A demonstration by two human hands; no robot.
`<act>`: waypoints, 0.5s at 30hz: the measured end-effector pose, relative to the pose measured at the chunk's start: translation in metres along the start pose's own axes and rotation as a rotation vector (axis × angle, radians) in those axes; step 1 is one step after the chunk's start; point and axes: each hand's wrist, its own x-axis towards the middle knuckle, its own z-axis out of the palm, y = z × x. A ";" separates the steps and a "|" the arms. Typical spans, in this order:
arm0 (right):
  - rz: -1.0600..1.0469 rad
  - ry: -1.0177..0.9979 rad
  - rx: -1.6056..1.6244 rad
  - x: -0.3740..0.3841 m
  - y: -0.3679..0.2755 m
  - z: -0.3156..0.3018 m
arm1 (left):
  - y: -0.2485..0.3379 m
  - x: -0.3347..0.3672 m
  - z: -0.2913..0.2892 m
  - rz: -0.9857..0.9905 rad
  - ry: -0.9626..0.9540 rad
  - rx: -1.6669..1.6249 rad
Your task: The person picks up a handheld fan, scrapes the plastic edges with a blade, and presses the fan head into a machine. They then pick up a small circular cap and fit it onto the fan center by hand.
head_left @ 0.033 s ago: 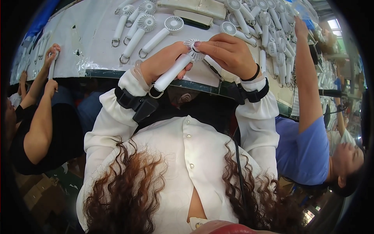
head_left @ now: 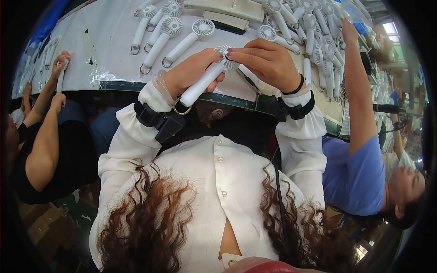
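White, smooth-handled fan (head_left: 200,87) with ribbed round head is grasped by the left hand (head_left: 193,68) above the dark edge (head_left: 125,86) of the tabletop (head_left: 114,54); its head is touched by the right hand (head_left: 269,63), whose grip cannot be told. Pale surface is exposed leftward; more fans (head_left: 310,34) are heaped rightward.

Over on the left, a co-worker in a black top (head_left: 75,168) sits along the white-topped workbench (head_left: 114,59) (its surface is scuffed and torn in spots), with cardboard boxes (head_left: 48,225) piled at the near left. A blue sheet (head_left: 44,20) drapes the far left corner. On the right there's a co-worker in a blue T-shirt (head_left: 357,182), then someone in a white top (head_left: 406,159), and a bright window (head_left: 390,28) shines at the far right.
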 end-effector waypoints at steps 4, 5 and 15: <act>-0.023 0.001 -0.012 0.001 0.001 0.000 | 0.008 -0.002 0.004 0.005 0.011 0.010; -0.010 0.014 -0.003 0.002 0.001 0.001 | 0.009 -0.002 0.004 0.005 0.013 0.010; 0.101 0.040 -0.036 0.008 -0.009 0.001 | 0.003 0.001 0.004 0.046 0.086 0.015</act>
